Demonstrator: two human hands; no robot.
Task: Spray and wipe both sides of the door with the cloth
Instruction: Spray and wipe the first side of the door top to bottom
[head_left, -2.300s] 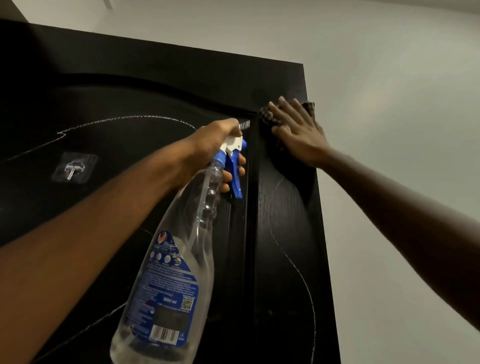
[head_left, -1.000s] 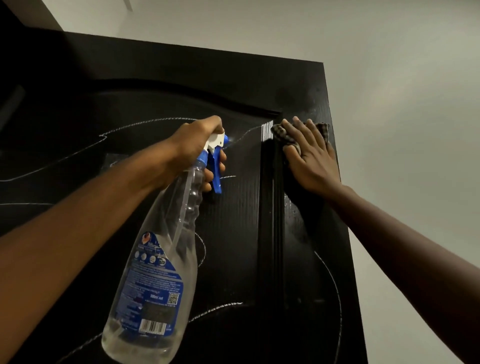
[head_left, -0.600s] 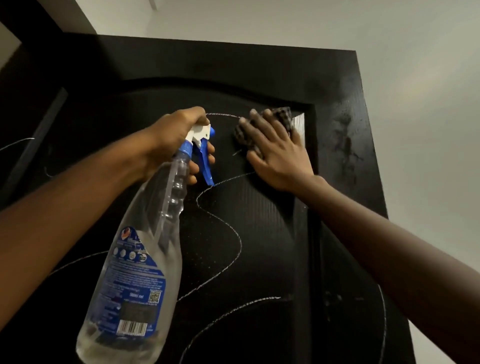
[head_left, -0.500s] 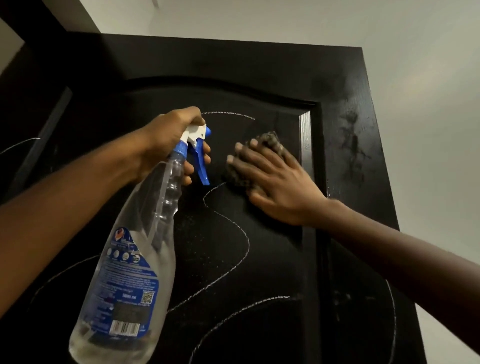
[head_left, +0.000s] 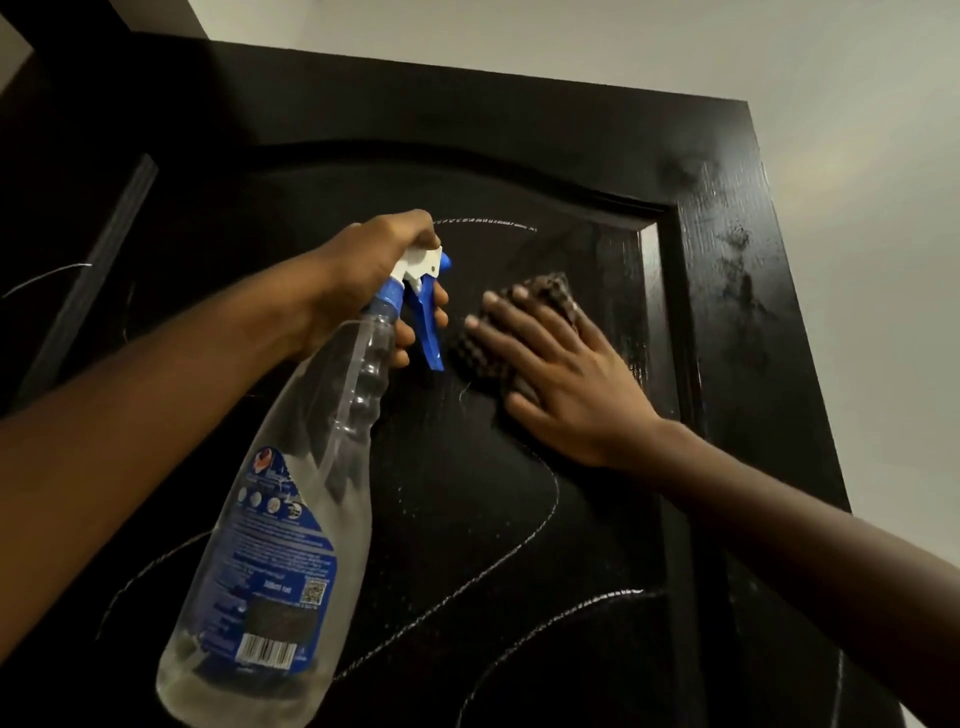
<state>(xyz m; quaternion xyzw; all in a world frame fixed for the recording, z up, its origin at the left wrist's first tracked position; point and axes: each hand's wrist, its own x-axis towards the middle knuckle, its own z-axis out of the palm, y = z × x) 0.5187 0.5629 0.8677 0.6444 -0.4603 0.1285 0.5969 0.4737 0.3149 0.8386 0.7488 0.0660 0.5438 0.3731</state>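
Black all over, one wood-grained panelled door (head_left: 467, 130) fills my view, its arched raised panel crossed by thin white curving lines and wet specks. One clear plastic spray bottle (head_left: 291, 519) with a blue label and a blue-and-white trigger hangs tilted from my left hand (head_left: 374, 280), whose fingers curl round its neck. One dark checked woven cloth (head_left: 545, 291) lies against the panel under my right hand (head_left: 566, 384), fingers straight, pressing flat.

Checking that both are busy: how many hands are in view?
2. The left hand grips the spray bottle by its neck; the right hand presses the cloth flat against the door.
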